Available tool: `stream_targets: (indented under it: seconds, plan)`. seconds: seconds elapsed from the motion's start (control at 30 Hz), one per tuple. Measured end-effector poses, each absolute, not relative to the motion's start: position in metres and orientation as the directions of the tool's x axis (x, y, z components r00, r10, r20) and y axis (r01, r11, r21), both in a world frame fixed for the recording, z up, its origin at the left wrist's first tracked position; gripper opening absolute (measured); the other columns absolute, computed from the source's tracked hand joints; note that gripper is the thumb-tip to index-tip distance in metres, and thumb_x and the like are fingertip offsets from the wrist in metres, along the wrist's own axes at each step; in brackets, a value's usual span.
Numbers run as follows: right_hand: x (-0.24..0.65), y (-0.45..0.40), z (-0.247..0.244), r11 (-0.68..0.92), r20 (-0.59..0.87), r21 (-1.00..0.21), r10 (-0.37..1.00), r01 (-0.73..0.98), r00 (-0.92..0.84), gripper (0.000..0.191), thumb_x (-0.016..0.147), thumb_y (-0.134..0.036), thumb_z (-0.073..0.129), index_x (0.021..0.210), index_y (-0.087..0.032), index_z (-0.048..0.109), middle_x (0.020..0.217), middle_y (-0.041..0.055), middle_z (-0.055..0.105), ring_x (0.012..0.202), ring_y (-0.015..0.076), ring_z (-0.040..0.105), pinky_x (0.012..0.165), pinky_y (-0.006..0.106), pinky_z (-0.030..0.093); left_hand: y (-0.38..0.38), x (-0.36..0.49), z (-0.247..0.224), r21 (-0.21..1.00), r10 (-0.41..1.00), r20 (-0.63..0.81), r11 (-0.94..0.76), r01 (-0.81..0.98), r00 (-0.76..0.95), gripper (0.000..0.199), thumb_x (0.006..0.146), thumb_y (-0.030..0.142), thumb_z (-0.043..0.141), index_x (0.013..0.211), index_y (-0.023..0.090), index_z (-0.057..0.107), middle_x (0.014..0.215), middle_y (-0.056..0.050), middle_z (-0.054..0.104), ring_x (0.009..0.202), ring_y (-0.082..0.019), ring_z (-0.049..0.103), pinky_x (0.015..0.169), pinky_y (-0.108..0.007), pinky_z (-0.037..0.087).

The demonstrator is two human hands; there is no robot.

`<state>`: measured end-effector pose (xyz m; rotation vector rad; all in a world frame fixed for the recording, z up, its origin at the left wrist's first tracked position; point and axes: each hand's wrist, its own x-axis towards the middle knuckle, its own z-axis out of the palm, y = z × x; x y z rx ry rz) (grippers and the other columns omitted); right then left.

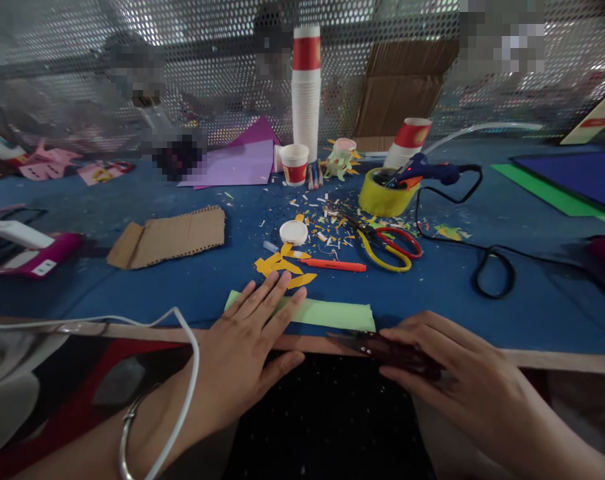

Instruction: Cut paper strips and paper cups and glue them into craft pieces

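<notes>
We lay our left hand (260, 327) flat across a long pale green paper strip (332, 315) near the blue table (447, 293)'s front edge, its grip spread apart. At the strip's four o'clock, our right hand (450, 360) has its grip clamped on a dark-handled, pointed cutting tool (402, 353) (our fingers partly cover it). Yellow-orange paper pieces (275, 265) lie at eleven o'clock.

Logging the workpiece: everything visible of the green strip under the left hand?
The green strip is pale, long and narrow, apparently paper, lying near the front edge of the blue table. Fingers of the left hand cross its left half, partly hiding it. A dark-handled tool is by its right end; contact unclear.
</notes>
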<state>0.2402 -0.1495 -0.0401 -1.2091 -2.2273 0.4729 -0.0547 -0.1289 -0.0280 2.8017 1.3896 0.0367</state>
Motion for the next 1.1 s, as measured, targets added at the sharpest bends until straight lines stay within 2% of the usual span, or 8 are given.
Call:
stream_targets:
  seconds: [0.17,0.5,0.7,0.97,1.1]
  plan:
    - [0.233,-0.151,-0.041,0.519,0.293,-0.562,0.853,0.645,-0.431,0.015,0.09,-0.025,0.067,0.104,-0.024,0.063,0.092,0.0032,0.068,0.08,0.0176,0.068,0.068,0.027,0.056,-0.13,-0.056,-0.03,0.041,0.809,0.006,-0.587,0.808,0.588,0.076,0.097,0.061,0.039,0.157,0.016,0.025,0.163,-0.013,0.027,0.15,-0.031,0.026,0.122,-0.052,0.024]
    - [0.219,-0.149,-0.035,0.546,0.294,-0.558,0.834,0.625,-0.467,0.013,0.092,-0.019,0.064,0.104,-0.022,0.062,0.094,0.0038,0.067,0.083,0.017,0.067,0.071,0.028,0.056,-0.131,-0.057,-0.031,0.065,0.792,-0.009,-0.608,0.791,0.61,0.077,0.093,0.065,0.045,0.158,0.031,0.02,0.165,-0.009,0.021,0.152,-0.033,0.017,0.12,-0.058,0.022]
    - [0.213,-0.145,-0.035,0.561,0.29,-0.527,0.825,0.639,-0.485,0.012,0.093,-0.02,0.062,0.105,-0.022,0.062,0.095,0.0052,0.067,0.084,0.0188,0.067,0.071,0.029,0.054,-0.132,-0.058,-0.033,0.077,0.788,0.013,-0.615,0.785,0.616,0.088,0.086,0.06,0.061,0.158,0.033,0.019,0.166,-0.01,0.017,0.152,-0.035,0.016,0.12,-0.058,0.022]
    - [0.205,-0.142,-0.036,0.562,0.283,-0.56,0.82,0.608,-0.498,0.014,0.093,-0.021,0.063,0.107,-0.023,0.062,0.096,0.0048,0.067,0.084,0.0185,0.067,0.072,0.03,0.056,-0.133,-0.056,-0.029,0.083,0.793,-0.056,-0.602,0.794,0.607,0.099,0.079,0.06,0.069,0.158,0.033,0.016,0.166,-0.01,0.018,0.152,-0.037,0.014,0.119,-0.06,0.022]
    - [0.207,-0.143,-0.037,0.56,0.284,-0.57,0.821,0.601,-0.495,0.019,0.092,-0.024,0.066,0.11,-0.024,0.062,0.099,0.0042,0.067,0.088,0.0184,0.068,0.075,0.03,0.057,-0.134,-0.057,-0.027,0.082,0.789,-0.066,-0.606,0.791,0.611,0.107,0.076,0.051,0.076,0.158,0.035,0.01,0.167,-0.013,0.012,0.152,-0.038,0.013,0.118,-0.062,0.024]
